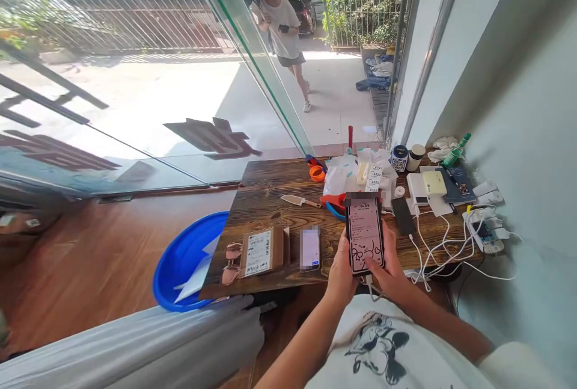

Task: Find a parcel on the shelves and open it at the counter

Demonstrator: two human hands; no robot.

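Observation:
A smartphone (365, 232) with a lit screen is held upright above the table's front edge. My left hand (341, 266) wraps round its left side. My right hand (388, 257) grips its right side, with the thumb over the lower screen. A white cable (370, 285) runs from the phone's bottom end. Left of my hands, a second phone (310, 248) lies on the wooden table (265, 190) with its screen lit. Beside that are a small cardboard box (260, 251) with a white label and a pair of sunglasses (232, 263).
A knife (297, 200) lies further back, near orange tape (317, 173) and plastic bags (340, 175). On the right are a power bank (402, 217), tangled white cables (444, 251) and a power strip (484, 232). A blue tub (169, 269) stands at left. Behind the glass walks a person (283, 28).

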